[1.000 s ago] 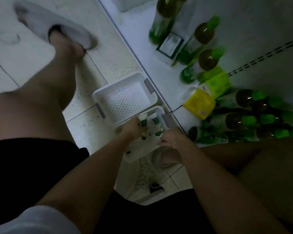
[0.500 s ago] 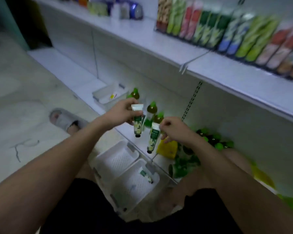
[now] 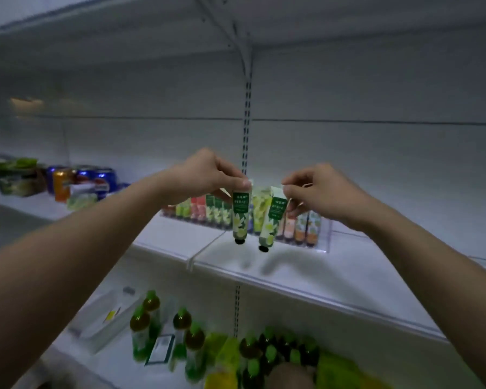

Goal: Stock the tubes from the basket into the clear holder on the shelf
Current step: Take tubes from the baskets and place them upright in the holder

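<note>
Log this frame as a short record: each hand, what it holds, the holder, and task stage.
left hand: pinches green floral tube by its crimped end, black cap down
right hand: pinches second green floral tube, tilted, cap down
clear plastic holder: on white shelf, a row of coloured tubes inside
stage: both tubes in the air before the holder, not yet inserted

Two green tubes (image 3: 240, 216), one per hand (image 3: 208, 175), above clear holder (image 3: 324, 240).

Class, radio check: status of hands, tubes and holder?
Left hand pinches one tube; right hand pinches another tube. Both hang cap-down before clear holder. Nothing blocking.
</note>
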The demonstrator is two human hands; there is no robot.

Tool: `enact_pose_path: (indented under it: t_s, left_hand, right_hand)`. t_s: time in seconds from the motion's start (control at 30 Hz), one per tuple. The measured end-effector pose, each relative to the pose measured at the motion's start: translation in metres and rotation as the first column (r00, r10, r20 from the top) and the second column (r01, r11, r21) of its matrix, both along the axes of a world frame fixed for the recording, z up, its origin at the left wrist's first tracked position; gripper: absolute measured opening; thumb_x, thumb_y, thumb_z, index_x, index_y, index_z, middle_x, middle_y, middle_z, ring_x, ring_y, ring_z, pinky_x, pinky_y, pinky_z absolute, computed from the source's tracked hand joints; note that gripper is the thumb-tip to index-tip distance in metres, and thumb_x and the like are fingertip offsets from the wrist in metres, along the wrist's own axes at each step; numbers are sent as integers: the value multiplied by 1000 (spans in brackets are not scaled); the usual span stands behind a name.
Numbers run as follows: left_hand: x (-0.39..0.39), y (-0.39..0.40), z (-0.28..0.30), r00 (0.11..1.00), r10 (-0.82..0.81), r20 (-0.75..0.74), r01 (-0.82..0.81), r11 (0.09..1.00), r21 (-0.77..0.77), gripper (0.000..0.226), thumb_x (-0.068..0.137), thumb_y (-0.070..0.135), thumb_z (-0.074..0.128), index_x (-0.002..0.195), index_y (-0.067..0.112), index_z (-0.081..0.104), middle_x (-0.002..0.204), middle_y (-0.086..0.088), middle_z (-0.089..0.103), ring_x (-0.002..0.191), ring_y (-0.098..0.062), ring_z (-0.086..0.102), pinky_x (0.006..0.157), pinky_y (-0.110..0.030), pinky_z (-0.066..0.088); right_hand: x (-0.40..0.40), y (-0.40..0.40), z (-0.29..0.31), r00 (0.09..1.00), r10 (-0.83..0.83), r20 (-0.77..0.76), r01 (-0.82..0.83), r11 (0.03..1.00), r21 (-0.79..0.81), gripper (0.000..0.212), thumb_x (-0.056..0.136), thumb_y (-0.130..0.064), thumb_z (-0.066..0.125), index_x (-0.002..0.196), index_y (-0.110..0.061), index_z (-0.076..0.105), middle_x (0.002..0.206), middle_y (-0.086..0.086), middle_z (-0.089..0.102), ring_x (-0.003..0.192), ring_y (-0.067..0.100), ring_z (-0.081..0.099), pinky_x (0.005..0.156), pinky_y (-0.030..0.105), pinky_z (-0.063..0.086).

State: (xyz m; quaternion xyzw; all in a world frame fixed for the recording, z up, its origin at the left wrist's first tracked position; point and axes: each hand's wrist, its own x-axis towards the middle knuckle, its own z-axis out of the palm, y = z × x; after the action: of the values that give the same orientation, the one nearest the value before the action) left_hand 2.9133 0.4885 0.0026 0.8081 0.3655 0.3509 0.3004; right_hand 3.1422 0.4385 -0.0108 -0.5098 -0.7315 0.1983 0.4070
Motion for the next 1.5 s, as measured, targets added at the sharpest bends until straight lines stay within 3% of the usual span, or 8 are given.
enact_pose_path:
  t_s: [0.33, 0.7, 0.87, 1.03, 1.13, 1.3, 1.4, 1.5]
  left_hand:
    - [110, 61, 55, 995, -87, -43, 92, 985, 143, 12, 79, 15, 76, 90, 10, 75, 80, 2, 75, 74, -11, 72, 65, -15, 54]
    - [181, 128, 39, 988, -120, -95, 138, 966, 219, 8, 82, 13, 74, 90, 13, 74, 82, 1, 75, 78, -13, 72, 71, -17, 57]
    - [197, 142, 26, 990, -128, -66, 139, 967, 213, 8, 82, 11, 73, 90, 12, 74, 82, -1, 75, 77, -13, 72, 71, -17, 57]
    - [212, 146, 15, 992, -105, -75, 120, 964, 237, 9, 83, 9, 73, 92, 10, 75, 84, -4, 74, 76, -13, 70, 73, -20, 58]
    - [222, 147, 14, 989, -78, -123, 107, 960, 258, 13, 83, 8, 73, 95, 6, 75, 83, -6, 73, 71, -13, 68, 70, -19, 58]
    - [238, 146, 4, 948, 34, -315, 78, 939, 336, 13, 83, 10, 73, 96, 7, 74, 72, 5, 67, 62, -6, 63, 64, -17, 55]
    - [246, 145, -5, 925, 90, -369, 69, 915, 397, 13, 81, 11, 75, 95, 11, 75, 73, 8, 64, 59, 4, 56, 53, -3, 44]
    - [253, 147, -10, 918, 119, -379, 50, 912, 406, 12, 81, 10, 75, 93, 11, 75, 69, 12, 59, 60, 4, 53, 55, -9, 40]
  right_hand:
    - [125, 74, 21, 842, -519, 150, 476, 844, 247, 16, 92, -7, 55, 82, -14, 66, 71, 9, 71, 70, 23, 71, 73, 39, 58]
    - [148, 161, -35, 830, -518, 208, 434, 833, 343, 19, 94, -7, 54, 96, -3, 72, 86, 11, 70, 84, 28, 65, 81, 38, 53]
    - [149, 177, -61, 784, -504, 362, 420, 860, 288, 25, 91, -9, 56, 68, -18, 54, 84, 15, 68, 73, 29, 58, 64, 30, 41]
    - [149, 173, -76, 846, -483, 227, 437, 871, 225, 13, 96, -17, 51, 102, -9, 60, 100, 15, 67, 88, 35, 62, 78, 45, 53]
    - [161, 156, -94, 816, -563, 132, 545, 825, 146, 21, 100, -21, 45, 112, -6, 53, 107, 11, 61, 93, 30, 57, 79, 36, 47]
    - [178, 121, -151, 776, -398, 490, 500, 861, -92, 37, 98, -38, 44, 123, -13, 56, 130, 7, 55, 118, 25, 50, 97, 34, 41]
    - [175, 114, -163, 758, -347, 553, 466, 880, -87, 50, 99, -47, 34, 142, -22, 42, 147, -2, 42, 137, 19, 34, 112, 35, 26]
    - [172, 111, -165, 750, -362, 553, 469, 881, -60, 51, 100, -48, 31, 144, -24, 39, 150, -4, 38, 140, 15, 29, 114, 35, 21]
